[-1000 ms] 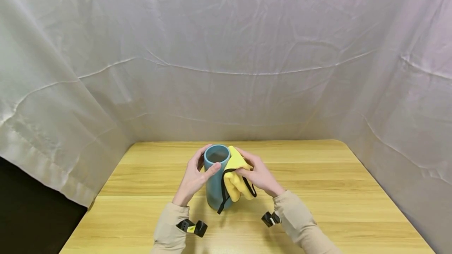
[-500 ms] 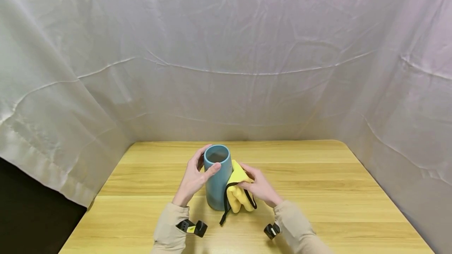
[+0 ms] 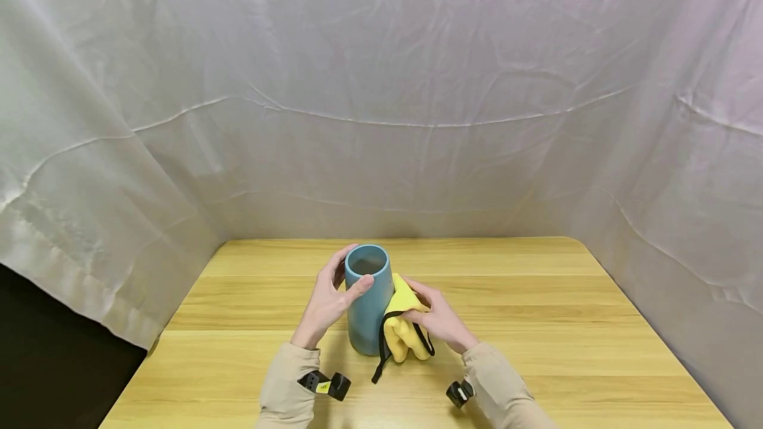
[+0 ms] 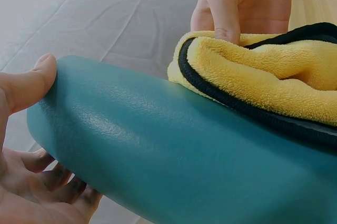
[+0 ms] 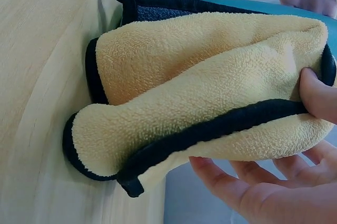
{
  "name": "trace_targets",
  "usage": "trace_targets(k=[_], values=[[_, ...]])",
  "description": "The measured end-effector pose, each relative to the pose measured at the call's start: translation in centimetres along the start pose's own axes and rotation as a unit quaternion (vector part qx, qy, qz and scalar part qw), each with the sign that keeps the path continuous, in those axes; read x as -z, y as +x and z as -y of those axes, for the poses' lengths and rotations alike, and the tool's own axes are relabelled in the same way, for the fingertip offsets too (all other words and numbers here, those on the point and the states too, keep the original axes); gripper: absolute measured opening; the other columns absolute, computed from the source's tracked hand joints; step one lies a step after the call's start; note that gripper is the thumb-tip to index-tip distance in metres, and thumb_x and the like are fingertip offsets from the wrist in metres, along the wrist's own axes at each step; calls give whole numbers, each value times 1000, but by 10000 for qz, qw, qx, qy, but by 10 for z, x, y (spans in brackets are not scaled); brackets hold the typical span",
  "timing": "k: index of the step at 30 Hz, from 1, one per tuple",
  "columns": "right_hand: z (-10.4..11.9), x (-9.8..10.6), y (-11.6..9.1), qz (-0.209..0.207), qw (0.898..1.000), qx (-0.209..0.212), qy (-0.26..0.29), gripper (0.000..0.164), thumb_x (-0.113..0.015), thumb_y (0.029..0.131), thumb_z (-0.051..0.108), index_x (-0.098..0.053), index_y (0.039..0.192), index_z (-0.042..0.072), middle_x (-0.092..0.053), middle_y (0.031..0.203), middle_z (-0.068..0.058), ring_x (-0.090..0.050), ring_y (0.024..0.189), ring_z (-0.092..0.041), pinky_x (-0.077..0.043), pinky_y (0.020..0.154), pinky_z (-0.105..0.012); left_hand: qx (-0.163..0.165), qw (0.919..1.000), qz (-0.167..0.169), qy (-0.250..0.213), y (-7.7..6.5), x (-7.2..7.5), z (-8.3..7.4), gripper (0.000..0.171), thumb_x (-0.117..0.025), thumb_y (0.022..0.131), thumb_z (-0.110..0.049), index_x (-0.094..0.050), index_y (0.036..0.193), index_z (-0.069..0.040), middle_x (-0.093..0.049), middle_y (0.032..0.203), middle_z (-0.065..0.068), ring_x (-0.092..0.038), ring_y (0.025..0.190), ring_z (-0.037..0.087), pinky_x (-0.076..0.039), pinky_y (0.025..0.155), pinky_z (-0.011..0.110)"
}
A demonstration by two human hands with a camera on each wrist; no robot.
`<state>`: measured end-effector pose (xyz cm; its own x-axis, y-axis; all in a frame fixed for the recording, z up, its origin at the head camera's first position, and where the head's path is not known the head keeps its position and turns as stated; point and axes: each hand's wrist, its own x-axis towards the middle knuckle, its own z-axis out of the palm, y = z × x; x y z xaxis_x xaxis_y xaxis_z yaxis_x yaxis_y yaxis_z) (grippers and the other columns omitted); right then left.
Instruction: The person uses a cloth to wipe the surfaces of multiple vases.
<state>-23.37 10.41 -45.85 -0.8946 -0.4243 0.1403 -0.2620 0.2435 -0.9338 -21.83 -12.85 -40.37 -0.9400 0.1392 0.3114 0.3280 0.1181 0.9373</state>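
Note:
A tall blue-green vase (image 3: 368,310) stands upright on the wooden table, its round mouth facing up. My left hand (image 3: 326,300) grips it near the rim, thumb on the near side and fingers round the far left. Against the vase's right side lies a bunched yellow cloth (image 3: 404,333) with black edging and a black hanging loop. My right hand (image 3: 440,316) pinches this cloth near its top, thumb in front and fingers behind. In the right wrist view the folds of the cloth (image 5: 210,77) hang down close to the tabletop.
The pale wooden table (image 3: 536,363) carries the vase near its middle. Grey curtain (image 3: 417,171) hangs behind and on both sides. A small black camera (image 3: 340,386) is strapped to the left wrist, another (image 3: 459,392) to the right.
My right hand has slid the cloth down along the vase's right side, from near the rim to lower on the body, then nearly stopped. The left hand and vase stay in place.

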Motion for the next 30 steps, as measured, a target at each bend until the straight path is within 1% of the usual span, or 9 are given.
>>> trace_targets(k=[3,9,15,20,26,30], values=[[0,0,0,-16,10000,14,5,68,-68,93,5,-40,154,5,-47,153,-22,-52,133,-40,-50,105,-41,6,10000,0,-5,0,0,0,65,-74,91,-14,-45,149,-10,-55,143,16,-51,137,34,-28,124,54],[-1,0,0,16,10000,-3,30,67,-67,93,6,-40,154,6,-47,153,-22,-52,133,-39,-49,103,-35,31,10000,7,-36,0,0,0,67,-74,91,-13,-43,150,-7,-54,145,17,-49,138,34,-27,125,55],[5,3,2,30,9999,131,70,64,-64,95,5,-39,154,2,-47,151,-26,-52,131,-41,-52,101,-37,21,10000,-2,-23,0,0,0,69,-74,90,-13,-42,150,-4,-54,144,17,-50,138,34,-28,124,54],[21,6,5,-29,9993,362,18,64,-63,94,3,-39,154,2,-50,149,-26,-52,131,-41,-51,102,-38,23,10000,-10,-14,1,0,0,69,-75,90,-13,-42,150,-3,-55,144,17,-51,137,34,-29,124,54],[45,11,11,-165,9980,601,-76,65,-64,94,3,-40,154,7,-51,150,-22,-54,129,-38,-51,99,-34,43,10000,-23,-15,1,0,0,66,-75,90,-13,-44,149,-9,-55,143,16,-52,135,33,-29,124,53],[55,13,13,-188,9977,639,-158,66,-64,93,1,-41,154,8,-52,150,-21,-54,129,-37,-51,98,-33,22,10000,-16,0,1,0,0,66,-74,91,-14,-44,149,-9,-55,143,16,-52,135,33,-30,123,53]])
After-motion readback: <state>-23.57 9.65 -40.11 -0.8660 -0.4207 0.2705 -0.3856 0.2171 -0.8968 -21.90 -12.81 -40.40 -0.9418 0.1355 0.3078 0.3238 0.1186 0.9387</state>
